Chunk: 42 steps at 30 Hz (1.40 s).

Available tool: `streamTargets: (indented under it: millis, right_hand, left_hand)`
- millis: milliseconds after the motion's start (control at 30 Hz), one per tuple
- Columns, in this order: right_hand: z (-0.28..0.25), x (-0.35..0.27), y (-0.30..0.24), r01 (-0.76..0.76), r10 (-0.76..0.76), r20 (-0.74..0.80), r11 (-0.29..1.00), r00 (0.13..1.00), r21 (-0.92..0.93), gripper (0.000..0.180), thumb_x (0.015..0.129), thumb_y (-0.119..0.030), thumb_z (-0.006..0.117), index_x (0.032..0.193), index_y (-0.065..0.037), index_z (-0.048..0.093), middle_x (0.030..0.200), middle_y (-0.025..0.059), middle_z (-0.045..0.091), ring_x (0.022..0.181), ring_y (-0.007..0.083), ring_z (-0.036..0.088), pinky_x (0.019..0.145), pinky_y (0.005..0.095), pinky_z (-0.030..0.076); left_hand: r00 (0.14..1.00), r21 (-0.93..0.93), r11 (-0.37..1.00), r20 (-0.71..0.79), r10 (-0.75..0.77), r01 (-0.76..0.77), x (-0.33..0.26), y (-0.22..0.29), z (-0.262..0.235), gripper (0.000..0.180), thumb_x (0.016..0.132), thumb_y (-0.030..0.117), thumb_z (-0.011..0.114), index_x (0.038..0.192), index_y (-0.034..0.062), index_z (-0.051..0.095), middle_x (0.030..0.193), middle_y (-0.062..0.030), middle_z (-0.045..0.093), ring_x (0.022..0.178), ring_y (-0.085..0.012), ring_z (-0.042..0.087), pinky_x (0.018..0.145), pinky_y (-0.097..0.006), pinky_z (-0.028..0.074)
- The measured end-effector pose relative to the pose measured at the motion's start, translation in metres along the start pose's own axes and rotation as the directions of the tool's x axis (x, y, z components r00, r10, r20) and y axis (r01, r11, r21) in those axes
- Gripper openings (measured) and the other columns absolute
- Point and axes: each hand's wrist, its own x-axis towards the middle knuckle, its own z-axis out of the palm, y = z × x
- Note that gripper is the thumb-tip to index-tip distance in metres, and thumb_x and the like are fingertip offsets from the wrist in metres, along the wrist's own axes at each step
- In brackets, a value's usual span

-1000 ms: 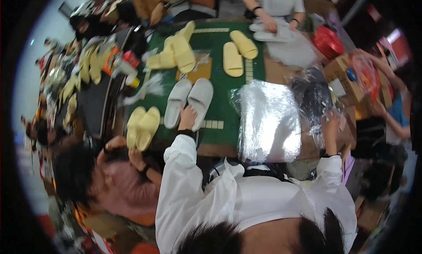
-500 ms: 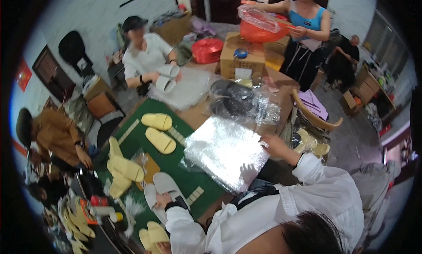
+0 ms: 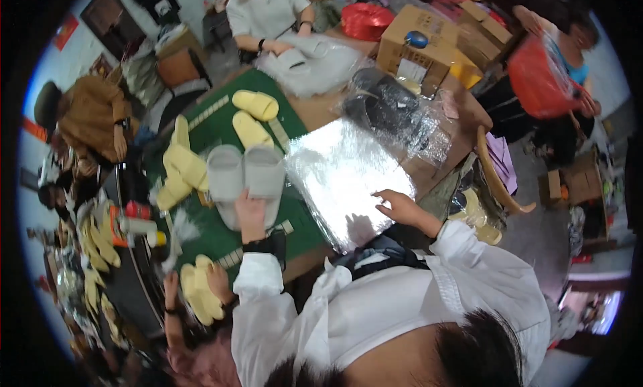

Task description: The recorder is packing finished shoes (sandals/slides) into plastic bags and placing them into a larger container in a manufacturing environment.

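Observation:
My left hand grips a pair of light grey slippers, held side by side above the green mat. To the right lies a stack of shiny clear plastic bags, bright with glare. Over its right part is my right hand, thumb and fingers somewhat apart, with nothing visible in them. Whether the fingertips touch the top bag is hard to tell. Beyond the grey pair rest yellow slippers on the mat, and more yellow slippers are piled at its left.
Dark slippers in clear wrap lie behind the bags. A cardboard box stands at the far side. Across the table a person handles pale slippers over plastic. At near left, another person's hands hold yellow slippers. A person at right carries a red bag.
My left hand has lifted the grey slippers and carried them forward. My right hand has shifted from the stack's edge to above its right part. The view has turned; the person with the red bag appears farther right.

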Motion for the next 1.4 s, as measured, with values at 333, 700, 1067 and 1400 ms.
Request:
streamTargets:
  millis: [333, 700, 1067, 1400]
  right_hand:
    - [0.006, 0.04, 0.015, 0.019, 0.032, -0.078, 0.811, 0.996, 0.584, 0.09, 0.072, -0.015, 0.068, 0.135, -0.002, 0.005, 0.128, 0.0187, 0.034, 0.111, 0.0274, 0.044, 0.091, 0.035, 0.038]
    - [-0.028, 0.068, 0.139, -0.057, 0.046, 0.037, 0.906, 0.998, 0.42, 0.085, 0.068, -0.004, 0.065, 0.136, -0.008, 0.015, 0.125, 0.0161, 0.042, 0.11, 0.0257, 0.045, 0.092, 0.0348, 0.036]
    - [0.038, 0.045, 0.123, -0.162, 0.167, 0.039, 0.982, 0.985, -0.099, 0.044, 0.068, -0.027, 0.063, 0.111, -0.018, 0.057, 0.125, 0.0319, 0.033, 0.117, 0.0419, 0.033, 0.097, 0.0407, 0.029]
    - [0.065, 0.087, 0.1, -0.096, 0.096, -0.002, 0.993, 0.995, -0.07, 0.04, 0.069, -0.034, 0.057, 0.099, -0.007, 0.056, 0.107, 0.021, 0.046, 0.101, 0.0376, 0.047, 0.086, 0.0464, 0.036]
  left_hand:
    - [0.981, -0.235, 0.952, 0.063, -0.185, 0.195, -0.071, -0.182, 0.116, 0.033, 0.093, 0.019, 0.03, 0.119, 0.001, 0.04, 0.124, -0.0112, 0.042, 0.114, -0.0248, 0.04, 0.099, -0.039, 0.03]
    - [0.903, 0.348, 0.841, -0.042, -0.427, 0.414, -0.076, -0.265, 0.089, 0.034, 0.085, 0.021, 0.046, 0.119, 0.0156, 0.042, 0.1, -0.0098, 0.052, 0.086, -0.0224, 0.053, 0.079, -0.038, 0.045]
    - [0.926, 0.637, -0.676, 0.304, -0.223, -0.372, -0.107, -0.263, 0.002, 0.021, 0.069, 0.018, 0.054, 0.08, 0.0027, 0.062, 0.095, -0.0171, 0.051, 0.092, -0.0327, 0.049, 0.079, -0.042, 0.04]
    - [0.782, 0.49, -0.623, 0.501, -0.371, -0.61, -0.112, -0.255, -0.029, 0.025, 0.077, 0.016, 0.05, 0.1, 0.0143, 0.061, 0.134, -0.0164, 0.028, 0.111, -0.0386, 0.037, 0.092, -0.045, 0.034]
